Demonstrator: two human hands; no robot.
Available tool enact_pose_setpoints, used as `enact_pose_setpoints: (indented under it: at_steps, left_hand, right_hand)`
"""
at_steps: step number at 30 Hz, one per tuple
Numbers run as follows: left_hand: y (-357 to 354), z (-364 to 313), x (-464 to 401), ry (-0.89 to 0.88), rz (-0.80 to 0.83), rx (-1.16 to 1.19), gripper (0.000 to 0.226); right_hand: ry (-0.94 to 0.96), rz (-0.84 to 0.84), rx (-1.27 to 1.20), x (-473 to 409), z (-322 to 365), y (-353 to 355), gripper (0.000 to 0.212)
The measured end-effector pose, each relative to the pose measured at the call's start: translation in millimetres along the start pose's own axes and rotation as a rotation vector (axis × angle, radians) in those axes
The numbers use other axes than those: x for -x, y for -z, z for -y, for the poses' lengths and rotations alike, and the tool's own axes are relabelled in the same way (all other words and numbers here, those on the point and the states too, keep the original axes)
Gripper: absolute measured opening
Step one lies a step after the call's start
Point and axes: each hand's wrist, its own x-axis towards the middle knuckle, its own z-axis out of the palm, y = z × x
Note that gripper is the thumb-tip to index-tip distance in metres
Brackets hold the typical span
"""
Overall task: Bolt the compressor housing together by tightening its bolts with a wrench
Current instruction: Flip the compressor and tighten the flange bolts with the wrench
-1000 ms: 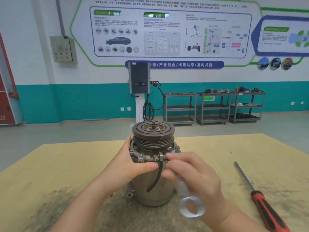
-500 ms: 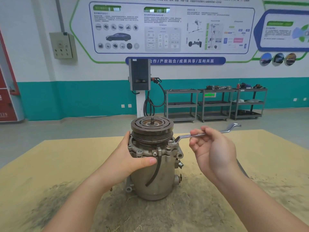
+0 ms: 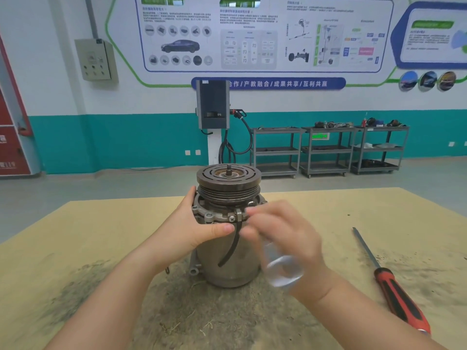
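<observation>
Swinging round from the far right of the compressor [image 3: 228, 238] to its near side in half a second, the wrench [image 3: 279, 267] now hangs blurred toward the camera, its head apparently on a flange bolt; this looks like another tightening stroke. The right hand [image 3: 283, 238] is curled shut around the wrench shank, knuckles up. The left hand [image 3: 199, 227] clasps the housing, which stands upright on the table [image 3: 75, 236], thumb across its front.
</observation>
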Motion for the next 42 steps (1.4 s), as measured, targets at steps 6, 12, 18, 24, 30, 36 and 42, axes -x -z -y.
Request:
enact_pose_setpoints:
  at_steps: [6,12,18,24,30,36,42]
  left_hand:
    - [-1,-1,1,0.008,-0.009,-0.001,0.095]
    - [-2,-2,1,0.03,-0.029,-0.002,0.079]
    - [-2,-3,1,0.032,-0.03,0.0,0.086]
    - [-1,-2,1,0.022,-0.014,-0.008,0.091]
    - [-1,-1,0,-0.009,-0.007,0.02,0.085]
    - [-1,-1,1,0.013,-0.014,0.009,0.086]
    - [-2,-1,1,0.017,-0.024,0.017,0.083]
  right_hand:
    - [-0.429,-0.234,-0.314,-17,15,1,0.026]
    - [-1.17,-0.581,-0.669,-28,-6,12,0.032]
    - [-1.296,-0.678,-0.92,-25,-16,13,0.03]
    - [-0.384,-0.312,-0.262,3,9,-8,0.028]
    - [-0.19,-0.025,-0.085,-3,21,-8,0.033]
    - [-1.026,-0.537,-0.49,-29,3,13,0.037]
    - [-1.242,-0.573,-0.851,-31,-13,19,0.038]
